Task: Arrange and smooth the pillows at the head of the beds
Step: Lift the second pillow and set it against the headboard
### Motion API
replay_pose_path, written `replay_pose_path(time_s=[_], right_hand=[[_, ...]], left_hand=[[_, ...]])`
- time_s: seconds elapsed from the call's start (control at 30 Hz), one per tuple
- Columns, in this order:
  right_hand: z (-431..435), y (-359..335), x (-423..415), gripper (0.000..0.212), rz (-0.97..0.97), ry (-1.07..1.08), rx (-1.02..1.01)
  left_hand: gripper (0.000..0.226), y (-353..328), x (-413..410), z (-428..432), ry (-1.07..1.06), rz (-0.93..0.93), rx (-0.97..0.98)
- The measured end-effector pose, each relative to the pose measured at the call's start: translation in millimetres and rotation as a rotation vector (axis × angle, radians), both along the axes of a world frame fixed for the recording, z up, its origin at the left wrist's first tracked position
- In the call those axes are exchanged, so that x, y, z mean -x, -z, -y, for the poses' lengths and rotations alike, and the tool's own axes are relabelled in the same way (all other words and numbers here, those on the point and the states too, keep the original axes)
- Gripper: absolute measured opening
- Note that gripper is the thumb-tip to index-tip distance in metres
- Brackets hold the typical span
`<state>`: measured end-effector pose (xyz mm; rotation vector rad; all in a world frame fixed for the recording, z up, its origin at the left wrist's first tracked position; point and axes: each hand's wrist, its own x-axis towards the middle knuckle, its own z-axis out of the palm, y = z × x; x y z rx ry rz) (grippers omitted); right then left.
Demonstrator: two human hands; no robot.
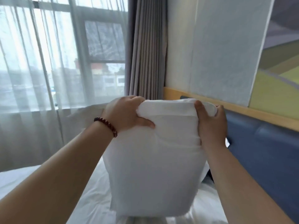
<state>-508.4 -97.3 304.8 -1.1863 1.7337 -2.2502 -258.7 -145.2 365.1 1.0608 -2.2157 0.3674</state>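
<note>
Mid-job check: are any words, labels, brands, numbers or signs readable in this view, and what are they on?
None can be read.
White pillow, gripped by the left hand and right hand: no tag or print shows.
Red band on the building outside the window: too blurred to tell whether it bears text.
Wall picture: colour shapes only, no lettering.

Sheer curtain [32, 62] over window [105, 42], grey drape [145, 46], blue headboard [267, 146], perhaps a painting [278, 65]
</note>
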Motion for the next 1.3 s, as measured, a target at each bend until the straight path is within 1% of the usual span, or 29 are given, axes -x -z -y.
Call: replay_pose_path(time_s=[0.13, 0.2, 0.27, 0.3, 0.33, 0.4, 0.47, 0.53, 0.6, 0.7, 0.8, 0.87, 0.9, 0.93, 0.97, 1.0, 1.03, 1.1, 1.13, 1.2, 1.3], right_hand=[[-32.4, 9.0, 27.1, 0.047, 0.020, 0.130, -0.067], [-44.8, 27.4, 39.5, 0.049, 0.043, 0.186, -0.125], [-54.6, 48.6, 51.3, 0.052, 0.066, 0.235, -0.174], [-59.6, 56.4, 57.8, 0.053, 0.079, 0.265, -0.183], [-64.1, 61.7, 64.3, 0.053, 0.089, 0.299, -0.183], [-70.4, 66.2, 79.3, 0.052, 0.105, 0.361, -0.180], [-74.4, 68.2, 93.2, 0.053, 0.119, 0.382, -0.193], [-74.7, 70.5, 102.9, 0.051, 0.123, 0.374, -0.230], [-70.6, 72.4, 110.5, 0.048, 0.096, 0.354, -0.265], [-59.5, 77.6, 121.3, 0.042, 0.102, 0.279, -0.242], [-47.6, 89.2, 131.7, 0.044, 0.255, 0.163, -0.133], [-38.0, 101.9, 139.3, 0.044, 0.379, 0.033, -0.104], [-32.7, 109.2, 142.4, 0.047, 0.416, -0.033, -0.115], [-27.1, 117.2, 144.9, 0.057, 0.436, -0.078, -0.136], [-21.5, 125.6, 147.2, 0.073, 0.447, -0.093, -0.152], [-17.3, 131.9, 148.0, 0.086, 0.456, -0.086, -0.156], [-14.1, 135.2, 147.9, 0.092, 0.456, -0.073, -0.151], [-8.6, 132.8, 148.4, 0.083, 0.439, -0.024, -0.139], [-6.6, 126.7, 148.6, 0.080, 0.430, 0.007, -0.133], [-3.8, 112.8, 153.4, 0.080, 0.437, 0.058, -0.100], [-7.5, 79.3, 162.9, 0.075, 0.412, 0.121, -0.019]], left_hand=[[0.065, 7.8, 37.6, 9.3, 0.107, 0.016, -0.030], [0.073, 18.9, 60.0, 15.1, 0.096, 0.094, 0.018], [0.087, 34.9, 76.9, 23.3, 0.047, 0.146, 0.093], [0.092, 44.2, 82.3, 27.3, 0.041, 0.096, 0.112], [0.094, 53.3, 84.8, 30.7, 0.056, -0.001, 0.109], [0.097, 68.5, 85.9, 37.9, 0.135, -0.252, 0.046], [0.106, 82.0, 88.4, 47.0, 0.215, -0.458, -0.096], [0.110, 91.9, 95.1, 51.5, 0.351, -0.638, -0.328], [0.106, 97.8, 103.1, 55.1, 0.446, -0.781, -0.492], [0.089, 105.0, 111.4, 70.6, 0.451, -0.864, -0.636], [0.084, 117.0, 117.2, 93.0, 0.450, -0.929, -0.783], [0.083, 132.0, 120.4, 108.3, 0.468, -0.944, -0.889], [0.083, 141.0, 122.4, 114.6, 0.497, -0.933, -0.931], [0.083, 149.5, 124.8, 119.5, 0.514, -0.917, -0.962], [0.081, 156.5, 128.5, 122.6, 0.512, -0.901, -0.985], [0.074, 162.5, 133.1, 124.1, 0.507, -0.895, -0.995], [0.063, 165.5, 139.0, 124.9, 0.494, -0.899, -0.987], [0.039, 160.5, 154.5, 122.2, 0.441, -0.937, -0.946], [0.033, 154.5, 163.1, 119.9, 0.403, -0.943, -0.913], [0.034, 137.0, 179.3, 119.3, 0.384, -0.938, -0.843], [0.039, 103.6, 198.8, 122.8, 0.412, -0.916, -0.785]])
